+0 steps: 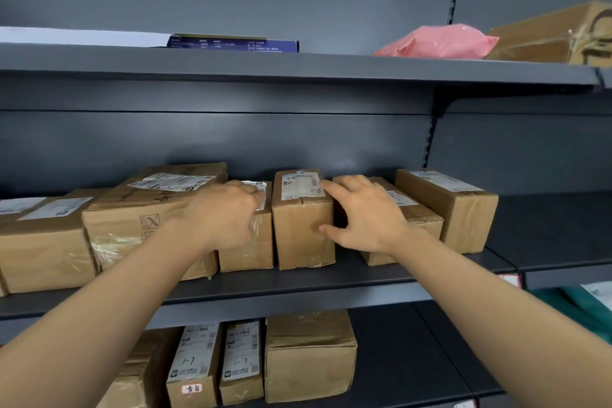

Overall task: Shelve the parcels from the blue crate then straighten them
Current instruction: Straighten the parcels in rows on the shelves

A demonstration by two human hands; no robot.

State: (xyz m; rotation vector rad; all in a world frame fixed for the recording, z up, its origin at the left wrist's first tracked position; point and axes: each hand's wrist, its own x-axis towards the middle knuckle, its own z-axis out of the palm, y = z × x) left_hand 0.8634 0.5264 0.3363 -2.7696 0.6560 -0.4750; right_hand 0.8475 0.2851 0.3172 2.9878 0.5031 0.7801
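Cardboard parcel point(303, 219) btwn both flat grips.

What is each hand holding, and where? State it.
Nothing is lifted. The right hand touches the box marked 1-6 at its right edge; the left hand rests on the smaller box beside it.
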